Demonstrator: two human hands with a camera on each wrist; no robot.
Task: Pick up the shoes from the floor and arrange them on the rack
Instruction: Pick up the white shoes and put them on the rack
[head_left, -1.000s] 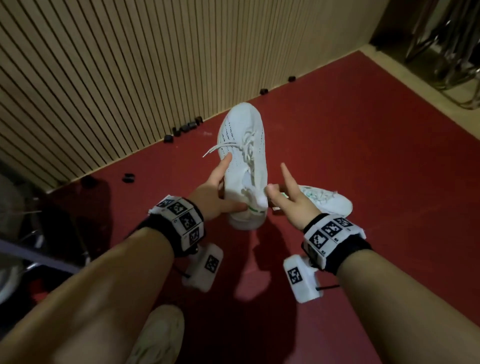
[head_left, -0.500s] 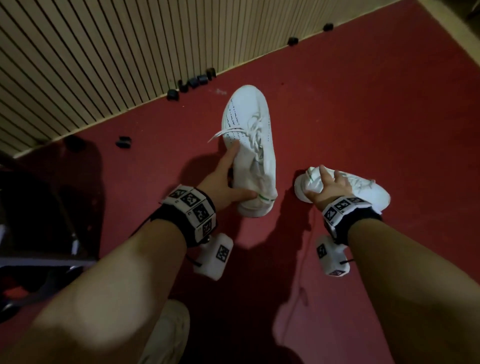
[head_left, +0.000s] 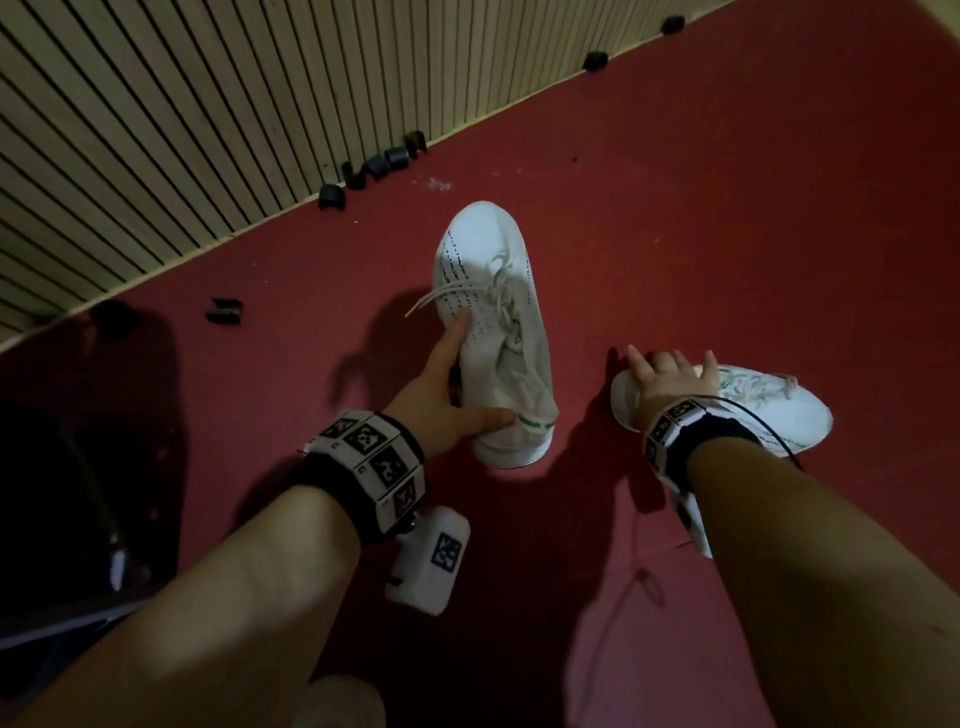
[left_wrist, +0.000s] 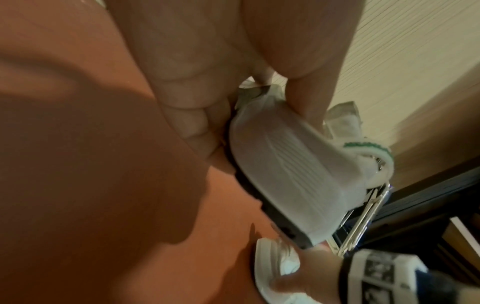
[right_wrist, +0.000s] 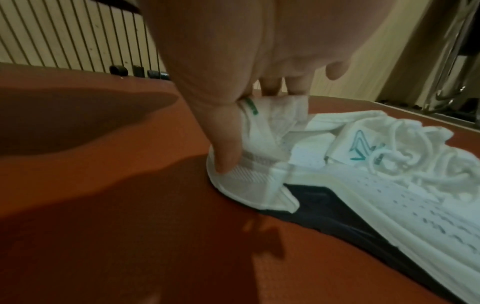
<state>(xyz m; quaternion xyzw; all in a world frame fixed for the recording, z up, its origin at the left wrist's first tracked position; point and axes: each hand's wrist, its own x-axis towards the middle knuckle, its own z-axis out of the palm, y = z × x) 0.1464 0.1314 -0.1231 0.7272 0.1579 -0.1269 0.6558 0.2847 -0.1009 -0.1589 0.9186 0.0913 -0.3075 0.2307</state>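
Observation:
My left hand (head_left: 448, 395) grips a white laced sneaker (head_left: 491, 291) by its heel, thumb on the heel tab and forefinger along the side, toe pointing away above the red floor. In the left wrist view its white heel (left_wrist: 280, 164) and dark sole sit between my fingers. A second white sneaker (head_left: 769, 410) lies on the floor to the right. My right hand (head_left: 670, 376) holds its heel: in the right wrist view the thumb (right_wrist: 228, 148) presses the heel of this sneaker (right_wrist: 337, 164) and the other fingers curl into the collar.
A slatted beige wall (head_left: 208, 130) runs along the far left, with several small black pieces (head_left: 382, 163) at its base. A dark framed stand (head_left: 57, 545) fills the left edge. A pale shoe (head_left: 337, 704) shows at the bottom, and a thin cord (head_left: 628, 582) lies on the floor.
My right hand left the lifted sneaker, dropped to the second sneaker on the floor and took hold of its heel. The left hand kept its hold on the first sneaker.

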